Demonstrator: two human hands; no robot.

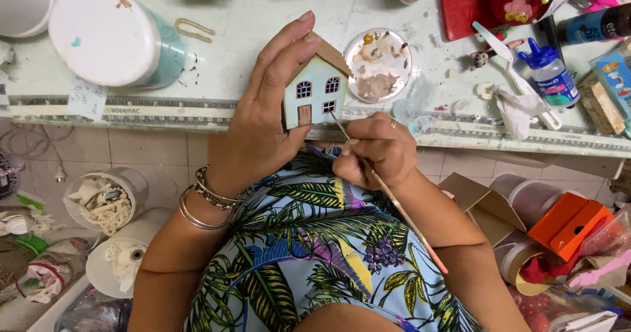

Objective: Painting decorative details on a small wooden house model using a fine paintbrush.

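Note:
My left hand [266, 115] holds a small wooden house [317, 90] upright, fingers wrapped behind its brown roof. The house has a pale blue front, dark-framed windows and a brown door. My right hand [376, 149] grips a thin paintbrush [394, 200], its tip touching the house's lower right front near the door. The brush handle slants down to the right over my forearm. Both hands hover over the near edge of a pale green table [263, 36].
A round palette dish [378, 65] with brownish paint lies just behind the house. A large white lidded tub [112, 36] stands at back left, a blue-capped glue bottle [551, 76] at right. Tubs of scraps [105, 200] and an orange box [568, 223] sit on the floor.

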